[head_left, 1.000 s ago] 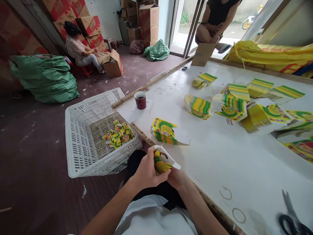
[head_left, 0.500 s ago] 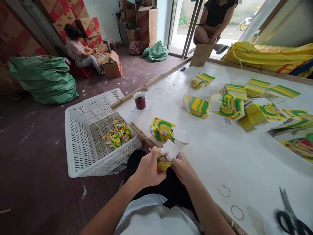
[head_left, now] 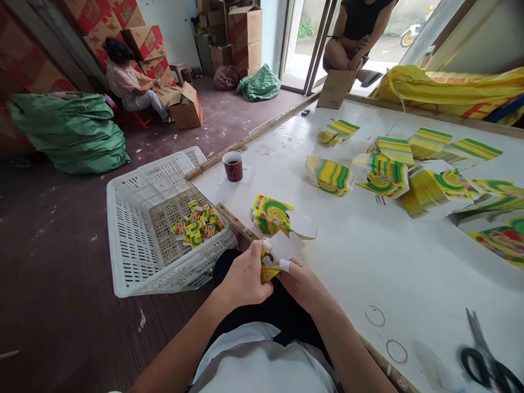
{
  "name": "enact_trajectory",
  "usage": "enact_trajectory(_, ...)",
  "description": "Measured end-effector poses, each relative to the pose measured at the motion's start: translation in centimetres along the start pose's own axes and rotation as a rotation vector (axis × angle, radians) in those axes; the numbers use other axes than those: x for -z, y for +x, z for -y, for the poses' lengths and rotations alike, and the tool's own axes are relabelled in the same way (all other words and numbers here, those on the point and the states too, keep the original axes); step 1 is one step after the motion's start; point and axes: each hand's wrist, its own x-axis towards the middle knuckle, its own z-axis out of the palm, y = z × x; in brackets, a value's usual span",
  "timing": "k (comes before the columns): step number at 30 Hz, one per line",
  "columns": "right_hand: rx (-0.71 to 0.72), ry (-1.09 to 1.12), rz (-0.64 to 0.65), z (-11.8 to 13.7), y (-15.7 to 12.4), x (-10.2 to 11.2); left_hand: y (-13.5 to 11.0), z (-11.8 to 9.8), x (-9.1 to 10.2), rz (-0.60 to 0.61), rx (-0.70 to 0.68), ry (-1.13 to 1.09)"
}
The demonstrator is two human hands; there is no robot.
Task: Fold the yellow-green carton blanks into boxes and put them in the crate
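The left hand grips a carton by the table edge; the right hand, higher than before, does too. Its print is illegible.

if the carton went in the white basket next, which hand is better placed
Probably the left hand: it is nearer the white basket and grips the small yellow carton, while the right hand sits on the carton's far side from the basket.

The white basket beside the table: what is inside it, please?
Small yellow-and-green cartons lie piled on the latticed bottom of the white basket. What lies beneath the pile is covered.
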Motion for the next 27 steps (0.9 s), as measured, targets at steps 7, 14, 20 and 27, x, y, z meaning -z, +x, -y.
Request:
enact_trajectory(7, 0.358, -0.639, 0.005, -1.1, -0.2, 0.6, 0.1, 0.7, -1.1, -0.004, -0.073, -0.183)
enact_trajectory(14, 0.483, -0.782, -0.216, -1.7, 0.2, 2.8, -0.6, 0.5, -0.9, -0.091, 0.123, 0.034)
enact_trajectory(20, 0.600, -1.050, 0.088, -1.6, -0.3, 3.4, -0.6, 0.4, 2.0, -0.080, 0.048, 0.026)
enact_trajectory(27, 0.562, -1.104, 0.211, 1.0, -0.5, 4.4, -0.2, 0.2, 2.8, -0.041, 0.051, -0.014)
